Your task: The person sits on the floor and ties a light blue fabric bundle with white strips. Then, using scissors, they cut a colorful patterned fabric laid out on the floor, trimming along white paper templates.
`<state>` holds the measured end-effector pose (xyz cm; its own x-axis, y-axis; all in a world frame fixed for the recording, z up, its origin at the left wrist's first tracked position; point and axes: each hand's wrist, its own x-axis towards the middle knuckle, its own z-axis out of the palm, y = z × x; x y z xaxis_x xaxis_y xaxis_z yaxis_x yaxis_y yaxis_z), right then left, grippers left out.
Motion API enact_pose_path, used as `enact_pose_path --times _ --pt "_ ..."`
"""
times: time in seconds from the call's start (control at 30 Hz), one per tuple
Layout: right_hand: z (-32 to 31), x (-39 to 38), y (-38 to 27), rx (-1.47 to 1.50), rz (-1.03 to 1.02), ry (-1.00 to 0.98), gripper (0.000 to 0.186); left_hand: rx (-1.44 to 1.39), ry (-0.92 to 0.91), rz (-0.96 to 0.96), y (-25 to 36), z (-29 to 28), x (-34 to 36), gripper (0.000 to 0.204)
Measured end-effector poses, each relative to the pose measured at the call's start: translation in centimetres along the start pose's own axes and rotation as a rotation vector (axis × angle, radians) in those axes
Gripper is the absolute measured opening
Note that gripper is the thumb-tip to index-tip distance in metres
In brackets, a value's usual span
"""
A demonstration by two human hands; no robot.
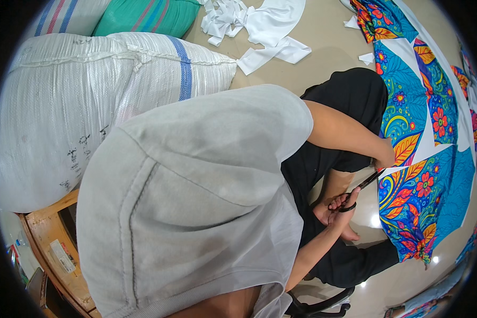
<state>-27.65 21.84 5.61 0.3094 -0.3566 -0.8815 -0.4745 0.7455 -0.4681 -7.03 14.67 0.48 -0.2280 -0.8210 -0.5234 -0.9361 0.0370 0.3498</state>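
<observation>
My left hand (386,154) grips the near edge of a printed fabric (408,196) with bright flowers and leaves on teal and blue. Its fingers are partly hidden. Black-handled scissors (348,205) are in my right hand (344,201), with fingers through the handle loops. The blades point up and right, their tips at the fabric edge just below my left hand. A white strip or gap runs across the print there. The fabric spreads over the floor to the right in several angular panels, with white areas between them.
Large white woven sacks (63,122) and a green one (148,16) stand at upper left. White cloth scraps (270,26) lie on the tiled floor beyond my knee. A wooden cabinet (47,228) is at lower left, a black chair base (323,305) at the bottom. My bare feet are near the scissors.
</observation>
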Motion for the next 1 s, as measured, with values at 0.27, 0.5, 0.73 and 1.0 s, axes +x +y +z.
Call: enact_pose_path --times 0.27,0.5,0.73,1.0 --pt "0.3 0.2 0.0 -0.017 -0.007 -0.005 0.055 -0.006 0.001 -0.034 -0.5 0.6 0.7 0.032" --pt "0.0 0.3 0.2 -0.066 -0.022 0.006 0.053 -0.040 -0.003 -0.028 0.0 0.1 0.2 0.032" --pt "0.1 0.6 0.2 -0.105 -0.036 -0.014 0.053 -0.025 0.018 -0.055 -0.9 1.5 1.7 0.023" --pt "-0.3 0.8 0.5 -0.136 -0.070 -0.002 0.052 -0.029 0.024 -0.040 -0.8 1.5 1.8 0.020"
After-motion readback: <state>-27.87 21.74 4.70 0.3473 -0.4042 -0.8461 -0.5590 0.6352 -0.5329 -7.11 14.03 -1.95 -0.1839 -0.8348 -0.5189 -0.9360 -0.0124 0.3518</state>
